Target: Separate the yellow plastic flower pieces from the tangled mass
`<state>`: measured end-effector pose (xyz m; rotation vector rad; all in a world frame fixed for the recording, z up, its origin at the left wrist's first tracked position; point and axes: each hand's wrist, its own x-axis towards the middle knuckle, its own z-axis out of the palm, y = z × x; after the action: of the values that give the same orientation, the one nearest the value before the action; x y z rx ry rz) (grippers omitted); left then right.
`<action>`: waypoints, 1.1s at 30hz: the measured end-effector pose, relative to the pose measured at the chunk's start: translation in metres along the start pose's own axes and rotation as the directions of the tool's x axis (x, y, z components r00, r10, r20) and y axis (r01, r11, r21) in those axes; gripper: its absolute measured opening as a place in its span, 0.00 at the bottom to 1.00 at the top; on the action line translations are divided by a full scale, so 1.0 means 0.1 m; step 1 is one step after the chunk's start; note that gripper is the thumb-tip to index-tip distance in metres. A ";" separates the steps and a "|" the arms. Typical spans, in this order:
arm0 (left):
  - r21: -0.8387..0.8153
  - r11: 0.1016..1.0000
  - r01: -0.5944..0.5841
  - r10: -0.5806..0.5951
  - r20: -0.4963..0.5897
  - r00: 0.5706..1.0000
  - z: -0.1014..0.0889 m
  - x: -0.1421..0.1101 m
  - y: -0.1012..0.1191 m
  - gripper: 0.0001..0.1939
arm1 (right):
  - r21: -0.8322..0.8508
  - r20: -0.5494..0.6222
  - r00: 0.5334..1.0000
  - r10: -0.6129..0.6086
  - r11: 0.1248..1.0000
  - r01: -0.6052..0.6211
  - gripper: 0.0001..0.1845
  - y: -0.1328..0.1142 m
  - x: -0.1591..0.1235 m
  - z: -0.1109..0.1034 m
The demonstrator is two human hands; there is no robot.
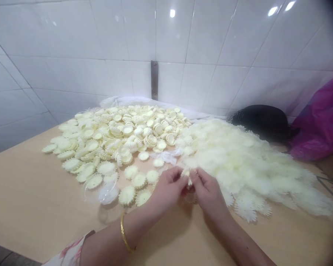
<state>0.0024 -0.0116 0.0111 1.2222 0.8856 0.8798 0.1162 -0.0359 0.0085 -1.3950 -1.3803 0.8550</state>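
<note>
Between my two hands is a small pale-yellow scalloped piece [188, 173], pinched by the thumbs and fingers of both. My left hand [170, 183], with a gold bangle [123, 229] on its wrist, is closed on the piece from the left. From the right, my right hand [208, 186] grips it with thumb and forefinger; the other fingers curl underneath and are partly hidden. Left of my hands lie loose round scalloped discs [139, 180]. A large heap of cup-shaped scalloped pieces [122, 136] rises behind them. Thin translucent petal-edged sheets [238, 162] are piled at the right.
A clear bundle with thread [108, 193] lies on the wooden table [58, 221]. Behind the heaps run white plastic sheeting [138, 100] and a tiled wall [122, 33] with a metal bracket [154, 79]. At right are a black rounded object [261, 120] and a magenta bag [322, 114].
</note>
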 end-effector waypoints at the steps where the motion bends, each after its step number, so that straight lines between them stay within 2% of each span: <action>1: 0.013 1.000 -0.006 0.006 -0.024 1.000 -0.01 0.01 -0.02 0.09 | 0.015 0.028 1.000 -0.009 1.000 0.008 0.16 0.00 -0.01 0.00; 4: -0.018 1.000 -0.001 -0.001 -0.116 0.993 -0.04 0.04 -0.02 0.06 | 0.027 0.046 0.998 -0.039 0.999 0.038 0.14 -0.01 -0.03 -0.03; 7: -0.074 0.997 -0.005 -0.009 -0.183 0.983 -0.05 0.03 0.02 0.10 | -0.139 -0.122 0.983 -0.137 0.983 0.120 0.11 0.03 -0.04 -0.06; 9: -0.122 0.992 0.017 -0.031 -0.115 0.993 -0.03 0.00 0.05 0.13 | -0.297 -0.207 0.932 -0.299 0.926 0.231 0.07 0.06 -0.04 -0.06; 11: -0.239 0.969 0.066 -0.072 -0.016 0.997 0.00 -0.02 0.07 0.14 | -0.403 -0.162 0.881 -0.444 0.845 0.352 0.11 0.09 -0.04 -0.04; 14: -0.422 0.900 0.109 -0.124 -0.007 0.992 0.01 -0.02 0.07 0.11 | -0.435 0.001 0.844 -0.537 0.760 0.484 0.18 0.10 -0.06 0.00; 16: -0.468 0.876 0.120 -0.159 -0.045 0.986 0.00 0.01 0.07 0.09 | -0.392 0.025 0.836 -0.548 0.764 0.513 0.16 0.09 -0.07 0.02; 18: -0.482 0.865 0.142 -0.190 -0.052 0.980 -0.03 0.03 0.07 0.08 | -0.327 -0.045 0.854 -0.518 0.816 0.477 0.11 0.07 -0.08 0.01; 21: -0.508 0.846 0.161 -0.192 -0.008 0.981 -0.07 0.05 0.10 0.07 | -0.250 -0.189 0.902 -0.389 0.907 0.339 0.07 0.06 -0.09 -0.03; 25: -0.558 0.797 0.230 -0.223 0.083 0.971 -0.08 0.05 0.13 0.10 | -0.208 -0.263 0.932 -0.249 0.958 0.197 0.11 0.05 -0.09 -0.06; 30: -0.527 0.818 0.232 -0.205 0.109 0.973 -0.06 0.05 0.10 0.05 | -0.250 -0.269 0.917 -0.296 0.940 0.230 0.10 0.06 -0.07 -0.07; 33: -0.477 0.850 0.223 -0.183 0.130 0.974 -0.06 0.05 0.06 0.05 | -0.252 -0.246 0.920 -0.307 0.936 0.245 0.10 0.07 -0.07 -0.06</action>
<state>-0.0013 -0.0039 0.0160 0.6997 0.6568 0.8123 0.1235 -0.0426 0.0033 -1.3780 -1.4330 0.3111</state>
